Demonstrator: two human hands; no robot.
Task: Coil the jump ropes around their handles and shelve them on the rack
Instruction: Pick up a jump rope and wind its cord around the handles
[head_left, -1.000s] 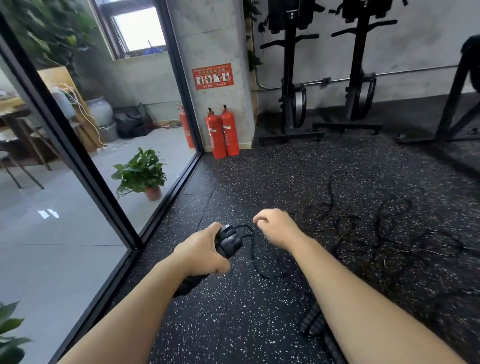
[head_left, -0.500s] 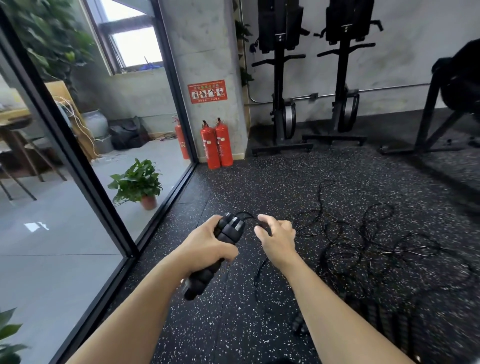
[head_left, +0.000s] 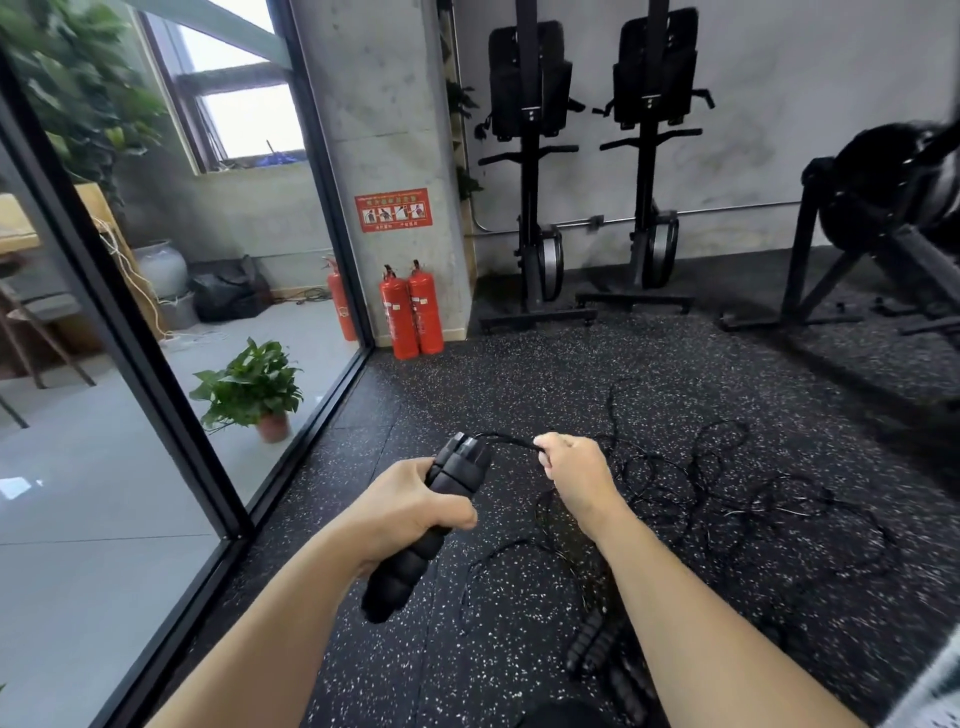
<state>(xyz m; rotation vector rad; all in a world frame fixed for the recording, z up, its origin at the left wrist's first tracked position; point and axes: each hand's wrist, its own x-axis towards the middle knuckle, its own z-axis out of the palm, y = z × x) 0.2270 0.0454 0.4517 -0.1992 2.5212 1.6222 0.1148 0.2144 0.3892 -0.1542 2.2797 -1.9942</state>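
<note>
Spare handles (head_left: 592, 644) on the near floor sit half hidden behind the right forearm, while the left hand (head_left: 410, 512) grips the jump rope handles (head_left: 461, 465) and the right hand (head_left: 574, 475), just beside their tip half a second ago, now pinches the cord (head_left: 511, 441) farther right above the speckled rubber floor (head_left: 519, 384) and tangled ropes (head_left: 727, 499).

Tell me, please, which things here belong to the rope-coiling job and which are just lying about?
Part of the job:
- handles, gripped by the left hand
- rope, pinched by the right hand
- tangled ropes on the floor
- floor handles beside the right forearm

Just lying about:
- fire extinguishers
- potted plant
- exercise machines
</note>
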